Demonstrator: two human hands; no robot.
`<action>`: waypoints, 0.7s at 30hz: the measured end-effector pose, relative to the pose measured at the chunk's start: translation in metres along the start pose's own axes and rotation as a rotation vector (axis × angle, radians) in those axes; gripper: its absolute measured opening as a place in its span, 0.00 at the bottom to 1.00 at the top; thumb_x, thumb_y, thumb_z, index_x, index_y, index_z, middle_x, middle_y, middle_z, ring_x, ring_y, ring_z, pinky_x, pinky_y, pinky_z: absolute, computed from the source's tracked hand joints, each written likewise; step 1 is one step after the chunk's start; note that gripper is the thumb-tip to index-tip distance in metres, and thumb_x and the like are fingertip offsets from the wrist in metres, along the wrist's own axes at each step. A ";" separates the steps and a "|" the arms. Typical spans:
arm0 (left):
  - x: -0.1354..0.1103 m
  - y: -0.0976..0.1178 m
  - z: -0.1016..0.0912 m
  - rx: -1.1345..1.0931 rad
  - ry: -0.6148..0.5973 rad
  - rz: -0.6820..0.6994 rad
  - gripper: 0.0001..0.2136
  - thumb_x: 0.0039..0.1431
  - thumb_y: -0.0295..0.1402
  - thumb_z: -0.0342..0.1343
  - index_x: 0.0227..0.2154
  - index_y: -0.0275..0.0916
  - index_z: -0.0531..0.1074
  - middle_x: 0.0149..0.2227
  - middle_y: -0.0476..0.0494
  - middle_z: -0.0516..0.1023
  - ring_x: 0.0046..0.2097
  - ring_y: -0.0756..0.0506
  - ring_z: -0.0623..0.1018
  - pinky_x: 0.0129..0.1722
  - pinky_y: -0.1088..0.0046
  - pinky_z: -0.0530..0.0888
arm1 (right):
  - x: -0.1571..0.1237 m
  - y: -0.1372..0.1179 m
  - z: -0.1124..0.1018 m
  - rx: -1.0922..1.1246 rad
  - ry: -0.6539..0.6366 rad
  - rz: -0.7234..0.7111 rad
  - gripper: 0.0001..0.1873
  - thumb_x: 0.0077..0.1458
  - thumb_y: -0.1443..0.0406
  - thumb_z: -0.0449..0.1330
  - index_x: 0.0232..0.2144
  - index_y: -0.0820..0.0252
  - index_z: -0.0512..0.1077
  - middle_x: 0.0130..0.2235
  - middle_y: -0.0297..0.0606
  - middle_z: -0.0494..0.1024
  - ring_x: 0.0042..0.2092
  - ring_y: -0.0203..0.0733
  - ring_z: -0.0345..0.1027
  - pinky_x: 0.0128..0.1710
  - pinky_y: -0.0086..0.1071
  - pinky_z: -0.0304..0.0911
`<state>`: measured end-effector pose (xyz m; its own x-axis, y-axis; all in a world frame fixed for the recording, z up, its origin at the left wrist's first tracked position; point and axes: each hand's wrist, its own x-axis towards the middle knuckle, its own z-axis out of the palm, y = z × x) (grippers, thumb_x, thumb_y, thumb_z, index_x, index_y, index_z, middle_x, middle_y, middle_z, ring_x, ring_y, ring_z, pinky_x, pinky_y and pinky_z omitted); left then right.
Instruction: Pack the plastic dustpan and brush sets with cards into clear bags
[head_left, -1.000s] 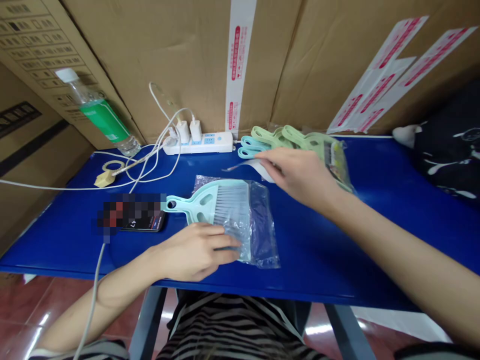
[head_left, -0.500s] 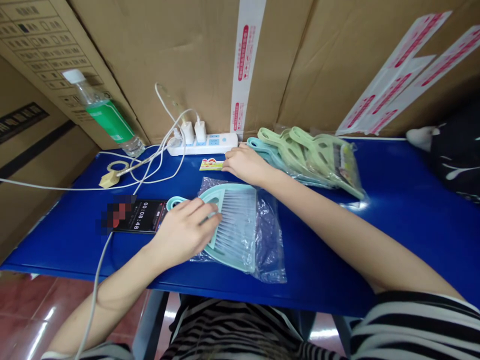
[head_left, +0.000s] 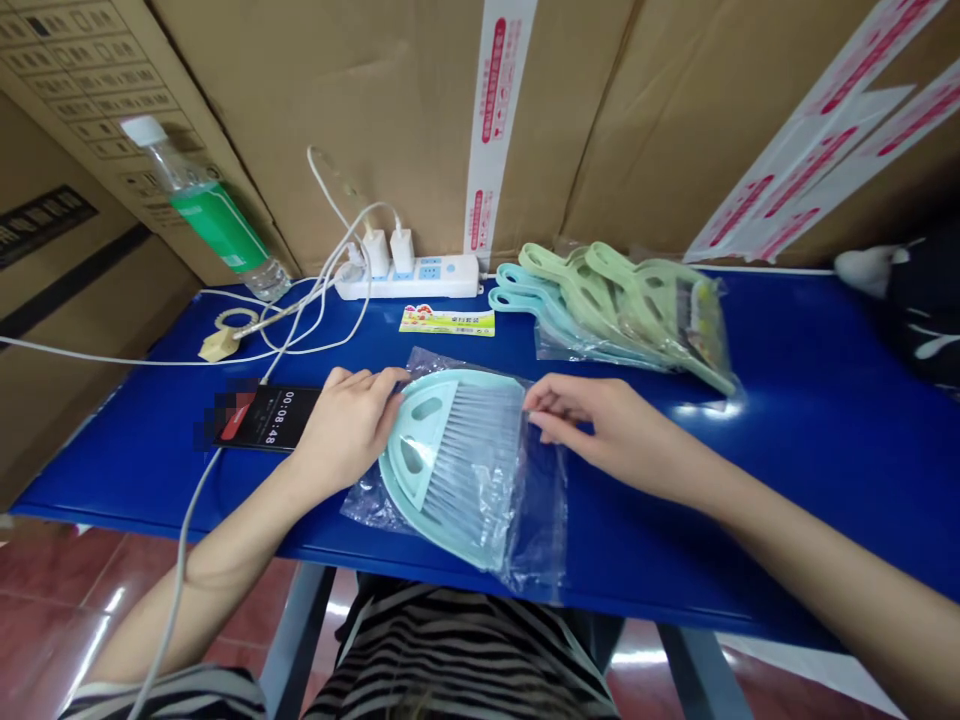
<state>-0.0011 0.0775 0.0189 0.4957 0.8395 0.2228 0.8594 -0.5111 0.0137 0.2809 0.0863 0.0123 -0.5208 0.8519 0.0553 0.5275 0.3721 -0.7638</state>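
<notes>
A pale blue dustpan (head_left: 392, 470) with a matching hand brush (head_left: 480, 450) nested in it lies on the blue table, inside a clear plastic bag (head_left: 541, 530). Over the handle end, hiding it, my left hand (head_left: 352, 420) is closed, its fingers at the bag's upper left edge. At the bag's right side, beside the dustpan's wide rim, my right hand (head_left: 592, 420) has bent fingers and thumb pinching the loose plastic. A printed header card (head_left: 448, 320) lies flat beyond the dustpan, touched by neither hand.
Bagged green and blue dustpan sets (head_left: 622, 310) are piled at the back right. A power strip (head_left: 420, 278) with chargers and white cables stands at the back. A phone (head_left: 274, 418) lies by my left hand; a water bottle (head_left: 225, 230) leans on the cardboard (head_left: 390, 100).
My right hand has left the header card and come back to the bag's right edge. My left hand has slid from the brush's grip area toward the handle end.
</notes>
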 end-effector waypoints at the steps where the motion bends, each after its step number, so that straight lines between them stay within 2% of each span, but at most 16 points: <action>1: 0.000 0.001 -0.002 -0.019 0.020 -0.007 0.14 0.68 0.32 0.39 0.44 0.39 0.71 0.36 0.44 0.82 0.34 0.43 0.77 0.36 0.63 0.65 | -0.003 0.001 0.001 0.083 -0.036 0.055 0.05 0.59 0.62 0.52 0.32 0.55 0.64 0.27 0.34 0.75 0.27 0.37 0.71 0.30 0.33 0.66; 5: 0.001 0.000 -0.012 -0.028 0.141 -0.050 0.16 0.69 0.34 0.39 0.41 0.40 0.73 0.35 0.44 0.82 0.33 0.42 0.78 0.34 0.63 0.63 | -0.003 0.004 0.000 0.400 -0.121 0.168 0.12 0.57 0.55 0.56 0.35 0.56 0.61 0.29 0.33 0.75 0.27 0.37 0.73 0.27 0.32 0.68; 8: 0.001 -0.001 -0.014 -0.023 0.184 -0.084 0.16 0.68 0.35 0.39 0.41 0.40 0.73 0.33 0.44 0.82 0.33 0.43 0.78 0.33 0.63 0.63 | -0.001 0.002 0.002 0.582 -0.192 0.177 0.19 0.55 0.52 0.60 0.41 0.58 0.62 0.34 0.36 0.76 0.30 0.38 0.75 0.26 0.32 0.69; 10: 0.000 0.000 -0.013 -0.026 0.187 -0.084 0.16 0.68 0.35 0.39 0.41 0.40 0.73 0.32 0.44 0.81 0.32 0.43 0.77 0.33 0.63 0.63 | 0.000 0.000 0.007 0.651 -0.208 0.177 0.21 0.54 0.52 0.62 0.42 0.58 0.62 0.34 0.35 0.76 0.32 0.37 0.75 0.27 0.30 0.69; 14: 0.000 0.005 -0.008 -0.051 0.176 -0.065 0.14 0.68 0.34 0.40 0.44 0.38 0.71 0.30 0.46 0.79 0.31 0.44 0.76 0.33 0.64 0.64 | -0.001 -0.002 0.021 0.764 -0.164 0.202 0.24 0.52 0.51 0.65 0.41 0.56 0.60 0.34 0.33 0.77 0.32 0.35 0.74 0.30 0.30 0.71; 17: -0.001 0.007 -0.005 -0.084 0.217 -0.025 0.12 0.68 0.32 0.42 0.46 0.37 0.69 0.31 0.47 0.78 0.33 0.44 0.76 0.36 0.64 0.67 | -0.001 -0.001 0.027 0.803 -0.114 0.207 0.26 0.50 0.51 0.67 0.42 0.55 0.59 0.36 0.34 0.79 0.32 0.35 0.74 0.29 0.30 0.72; 21: -0.004 0.010 -0.009 -0.072 0.355 0.037 0.12 0.67 0.31 0.45 0.49 0.37 0.67 0.46 0.38 0.77 0.47 0.41 0.76 0.44 0.61 0.70 | 0.000 0.002 0.023 0.848 0.002 0.218 0.29 0.48 0.51 0.68 0.44 0.54 0.59 0.35 0.33 0.80 0.30 0.34 0.73 0.28 0.30 0.72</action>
<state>0.0042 0.0671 0.0265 0.4407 0.7101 0.5491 0.8245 -0.5621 0.0652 0.2665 0.0786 -0.0035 -0.4649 0.8730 -0.1473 -0.0622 -0.1981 -0.9782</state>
